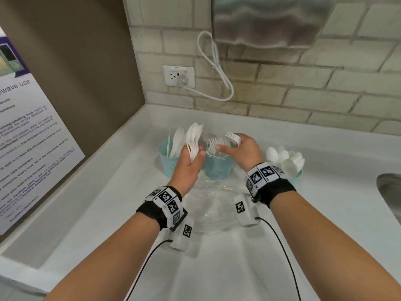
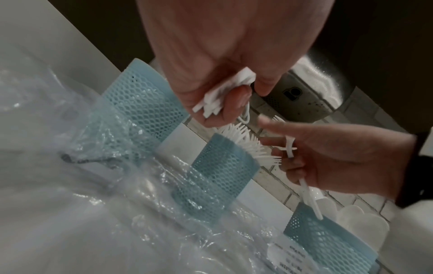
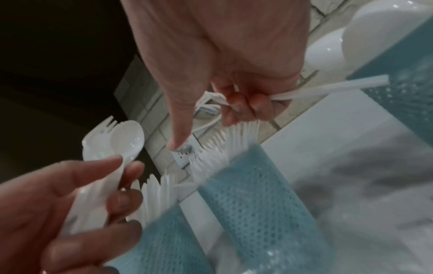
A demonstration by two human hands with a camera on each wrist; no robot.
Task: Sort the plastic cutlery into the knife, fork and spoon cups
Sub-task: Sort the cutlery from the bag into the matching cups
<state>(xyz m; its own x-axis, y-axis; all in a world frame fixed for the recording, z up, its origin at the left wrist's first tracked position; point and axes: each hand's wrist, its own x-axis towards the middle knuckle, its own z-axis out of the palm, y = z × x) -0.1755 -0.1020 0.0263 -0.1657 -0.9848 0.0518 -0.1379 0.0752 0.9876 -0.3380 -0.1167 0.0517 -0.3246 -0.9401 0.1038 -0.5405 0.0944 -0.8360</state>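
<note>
The head view is bright and evenly lit from above, with soft shadows under the forearms on the white counter. Brick lines bow toward the edges. Above the counter a steel dispenser is smeared with blur. Both wrist views are dim, grainy and blurred, glare glinting on the plastic bag.

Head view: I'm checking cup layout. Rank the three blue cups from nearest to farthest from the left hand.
1. Knife cup, just left of the left hand.
2. Fork cup, middle, just right of it; nearly as close.
3. Spoon cup, far right, behind the right wrist.
</note>
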